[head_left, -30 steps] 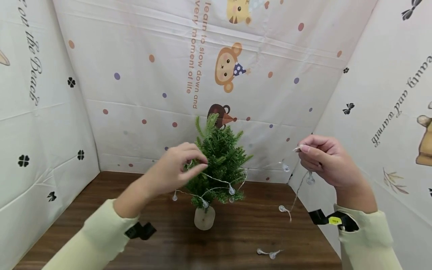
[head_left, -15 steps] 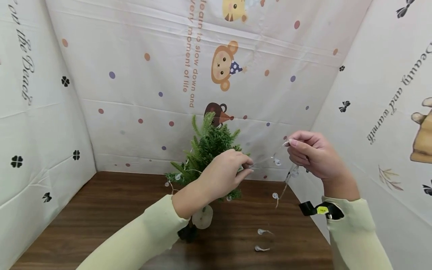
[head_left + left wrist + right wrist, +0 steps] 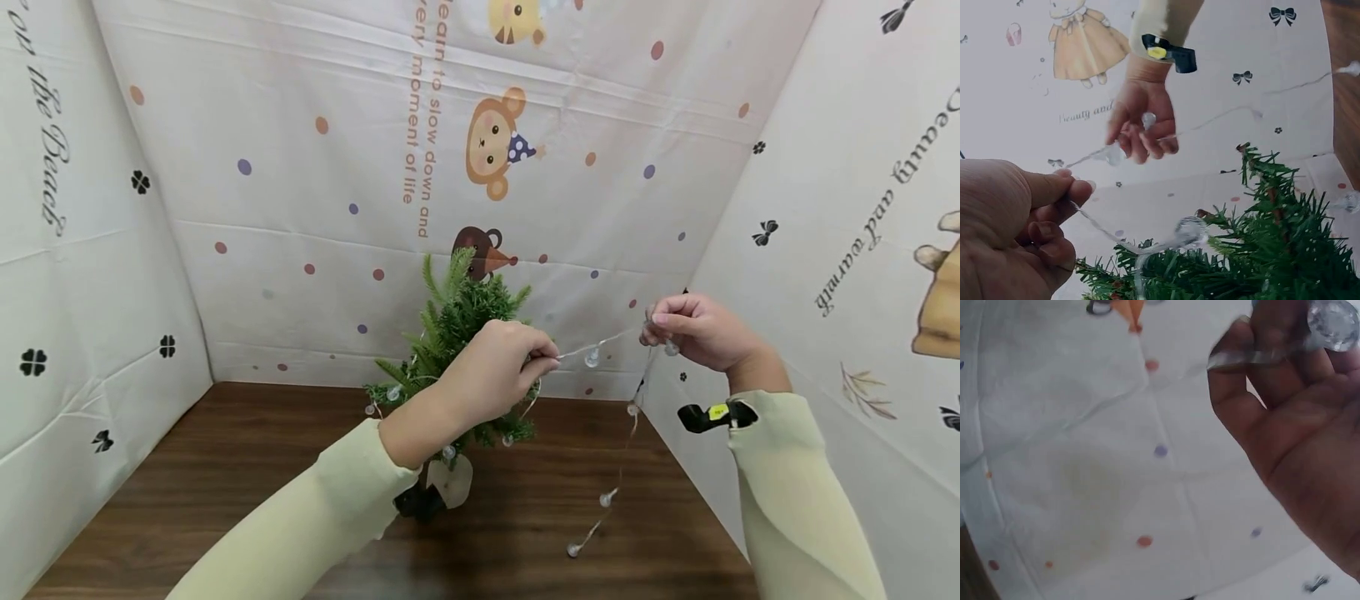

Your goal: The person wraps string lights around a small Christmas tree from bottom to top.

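Observation:
A small artificial Christmas tree [image 3: 468, 304] stands on a pale round base [image 3: 452, 482]. Its lower branches carry part of a string of fairy lights with clear bulbs. In front of the tree my left hand [image 3: 495, 367] pinches the wire between thumb and fingertips; the left wrist view shows this grip near a clear bulb [image 3: 1191, 232]. From there the fairy lights [image 3: 592, 357] run rightward through the air to my right hand [image 3: 697, 332], whose fingers hold the wire. A clear bulb [image 3: 1334, 324] lies against those fingers in the right wrist view. The loose end hangs below the right hand.
A brown wooden table [image 3: 300, 500] lies beneath. Printed white cloth walls [image 3: 300, 183] enclose it at the back and both sides. The lowest bulb [image 3: 573, 550] of the hanging string is low over the table; whether it touches cannot be told.
My left hand has moved right across the front of the tree, drawing nearer the right hand. The right hand has shifted slightly, and the wire between them looks straighter.

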`<state>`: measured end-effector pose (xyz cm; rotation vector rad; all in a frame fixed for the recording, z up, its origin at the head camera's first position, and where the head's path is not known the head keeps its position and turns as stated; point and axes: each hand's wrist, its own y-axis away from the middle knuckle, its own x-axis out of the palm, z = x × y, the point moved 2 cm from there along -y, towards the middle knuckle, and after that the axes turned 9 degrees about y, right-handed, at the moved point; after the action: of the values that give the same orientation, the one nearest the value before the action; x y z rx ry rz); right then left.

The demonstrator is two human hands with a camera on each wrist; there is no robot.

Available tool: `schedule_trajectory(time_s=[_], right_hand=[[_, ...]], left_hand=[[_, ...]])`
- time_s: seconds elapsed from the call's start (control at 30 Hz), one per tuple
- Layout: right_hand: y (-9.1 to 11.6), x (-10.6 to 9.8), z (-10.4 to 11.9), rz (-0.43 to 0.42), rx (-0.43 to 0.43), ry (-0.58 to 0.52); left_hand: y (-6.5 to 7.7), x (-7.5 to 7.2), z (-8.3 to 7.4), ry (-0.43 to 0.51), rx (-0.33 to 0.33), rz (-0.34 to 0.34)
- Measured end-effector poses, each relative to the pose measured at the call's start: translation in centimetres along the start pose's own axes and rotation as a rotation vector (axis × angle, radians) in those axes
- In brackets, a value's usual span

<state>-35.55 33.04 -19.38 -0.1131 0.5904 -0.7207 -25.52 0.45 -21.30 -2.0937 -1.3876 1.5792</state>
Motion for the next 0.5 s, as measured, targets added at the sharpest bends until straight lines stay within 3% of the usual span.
schedule_trajectory(time_s=[0.17, 0.37, 0.5], right_hand=[[0.1, -1.8, -2.0, 0.018, 0.077, -0.157], [-0.1, -3.4, -3.2, -0.045, 0.213, -0.003], [0.1, -4.4, -3.6, -0.067, 0.274, 0.067]], left_hand=[[-1.3, -0.2, 0.5, -0.033, -0.029, 0.057], [-2.7, -0.7, 0.8, -0.079, -0.091, 0.127], [-3.0, -1.1, 0.8, -0.089, -0.119, 0.126]])
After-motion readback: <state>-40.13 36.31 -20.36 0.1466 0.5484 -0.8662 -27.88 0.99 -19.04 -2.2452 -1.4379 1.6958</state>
